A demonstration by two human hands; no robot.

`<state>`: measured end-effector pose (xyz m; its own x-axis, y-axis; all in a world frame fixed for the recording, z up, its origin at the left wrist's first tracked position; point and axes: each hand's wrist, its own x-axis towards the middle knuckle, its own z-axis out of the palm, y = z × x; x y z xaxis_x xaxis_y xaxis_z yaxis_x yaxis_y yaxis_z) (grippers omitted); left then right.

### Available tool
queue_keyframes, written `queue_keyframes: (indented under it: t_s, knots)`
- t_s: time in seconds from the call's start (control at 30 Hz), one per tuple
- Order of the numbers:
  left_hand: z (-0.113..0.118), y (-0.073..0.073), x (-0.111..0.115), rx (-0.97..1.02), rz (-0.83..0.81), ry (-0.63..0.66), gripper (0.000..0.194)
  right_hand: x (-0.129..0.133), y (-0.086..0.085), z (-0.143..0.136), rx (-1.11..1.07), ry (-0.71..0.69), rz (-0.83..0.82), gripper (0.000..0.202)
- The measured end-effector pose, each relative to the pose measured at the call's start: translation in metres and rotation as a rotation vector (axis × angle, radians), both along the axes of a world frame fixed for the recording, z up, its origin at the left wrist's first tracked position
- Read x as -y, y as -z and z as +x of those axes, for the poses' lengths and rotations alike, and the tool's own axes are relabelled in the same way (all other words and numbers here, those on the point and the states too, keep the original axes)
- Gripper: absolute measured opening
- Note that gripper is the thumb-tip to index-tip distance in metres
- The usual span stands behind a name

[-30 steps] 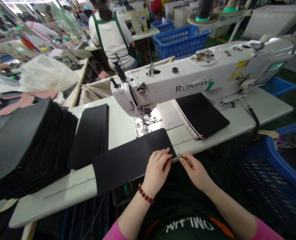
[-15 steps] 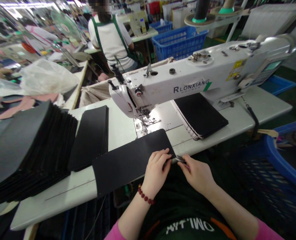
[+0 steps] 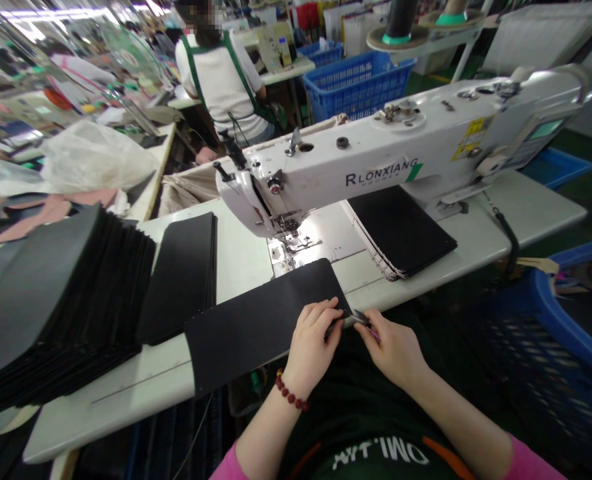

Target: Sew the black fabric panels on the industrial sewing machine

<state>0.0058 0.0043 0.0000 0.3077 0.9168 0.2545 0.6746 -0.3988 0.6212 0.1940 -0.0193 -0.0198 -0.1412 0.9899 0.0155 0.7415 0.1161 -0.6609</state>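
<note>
A black panel (image 3: pixel 261 320) lies flat across the front of the sewing table, its far edge close to the presser foot. My left hand (image 3: pixel 316 340) is closed on the panel's near right corner, fingers on top and thumb at the edge. Between the fingers of my right hand (image 3: pixel 393 343) is a pair of thread snips (image 3: pixel 361 317), blades pointing left at that same corner. The snips' blades look slightly apart. Whatever lies between them is too small to make out.
The sewing machine (image 3: pixel 376 163) stands behind the panel. Folded black pieces with pale edges (image 3: pixel 401 230) lie under its arm. Left are a narrow black stack (image 3: pixel 179 277) and a tall black stack (image 3: pixel 41 287). A blue basket (image 3: pixel 541 313) stands right; a person (image 3: pixel 223 80) sits beyond.
The snips' blades have spread a little, with a slight shift of my right fingers. My left hand and the panel stay in place.
</note>
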Motion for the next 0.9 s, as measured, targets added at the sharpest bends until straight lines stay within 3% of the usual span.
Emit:
queue_keyframes:
  t_s: [0.1,0.2,0.27,0.33,0.47,0.57,0.9]
  knots:
    - [0.0,0.001,0.0,-0.006,-0.006,-0.001,0.016,-0.001,0.003,-0.007,-0.329,0.042,-0.124,0.025]
    - [-0.001,0.001,0.0,-0.013,-0.003,0.005,0.016,-0.005,0.003,-0.014,-0.722,0.103,-0.36,0.033]
    - [-0.001,0.0,0.0,-0.02,-0.001,0.007,0.016,-0.008,0.001,-0.014,-0.823,0.124,-0.446,0.036]
    - [0.001,-0.002,0.0,-0.03,-0.006,-0.002,0.017,-0.01,-0.002,-0.009,-0.739,0.1,-0.365,0.033]
    - [0.009,-0.006,-0.001,-0.083,-0.025,-0.04,0.02,-0.007,-0.01,0.006,-0.25,0.061,-0.106,0.023]
    - [0.016,-0.008,-0.002,-0.14,-0.036,-0.052,0.009,-0.003,-0.014,0.011,-0.02,0.01,-0.041,0.022]
    - [0.019,-0.01,-0.007,-0.141,-0.105,-0.05,0.006,-0.003,-0.017,0.007,0.136,-0.071,0.042,0.022]
